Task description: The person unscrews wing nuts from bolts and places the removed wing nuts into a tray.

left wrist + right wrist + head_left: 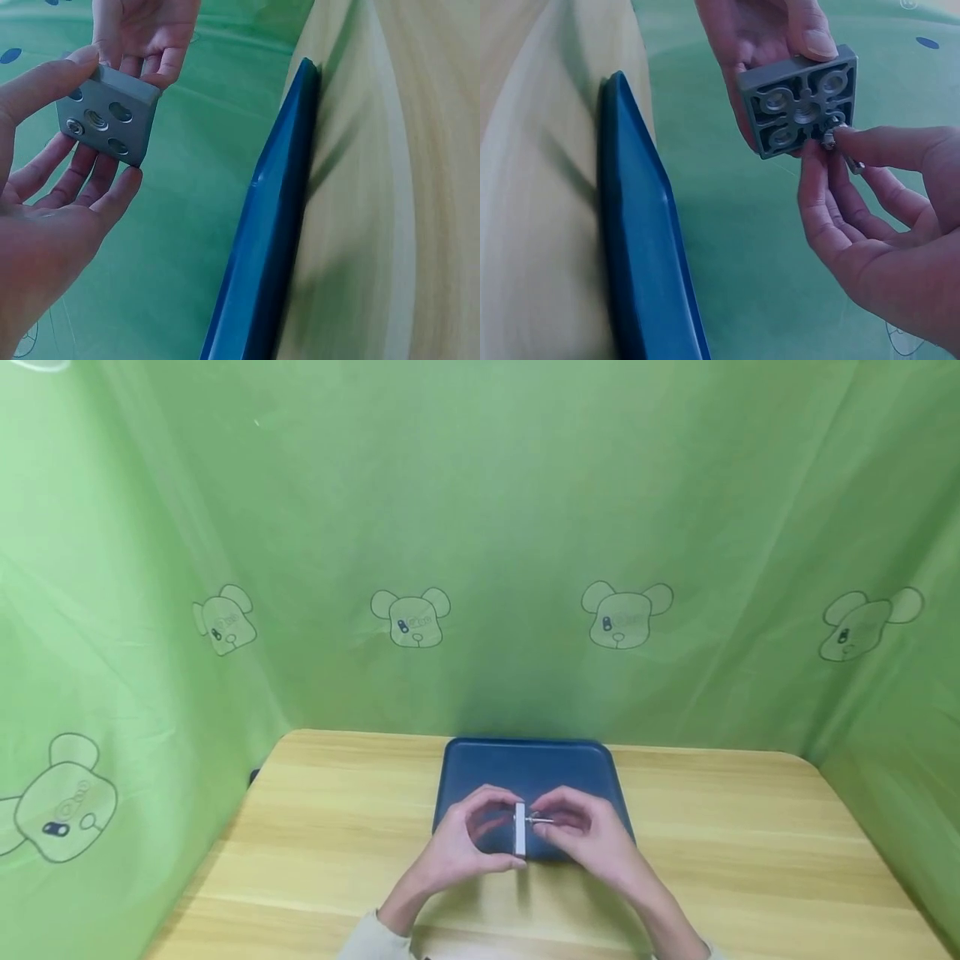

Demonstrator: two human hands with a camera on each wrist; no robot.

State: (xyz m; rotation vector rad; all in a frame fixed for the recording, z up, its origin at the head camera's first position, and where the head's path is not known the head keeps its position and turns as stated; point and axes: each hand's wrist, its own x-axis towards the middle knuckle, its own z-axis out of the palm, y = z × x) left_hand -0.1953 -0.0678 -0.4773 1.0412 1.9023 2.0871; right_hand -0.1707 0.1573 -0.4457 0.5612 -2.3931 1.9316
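My left hand (465, 843) holds a square grey metal plate (101, 127) by its edges, thumb on one side and fingers on the opposite one. The plate stands upright above a blue tray (525, 760). Several round holes go through it, and a bolt head (75, 127) sits in one corner hole. On the recessed back face, the thumb and fingers of my right hand (900, 202) pinch a small metal fastener (829, 139) at that corner. A thin bolt shank (542, 820) sticks out past those fingertips. The fingers partly hide the fastener, so its exact kind is unclear.
The blue tray lies on a light wooden table (337, 827), near its back edge. Green curtains (510, 527) printed with bear heads surround the table at the back and sides. A small dark object (254, 775) shows at the table's left edge.
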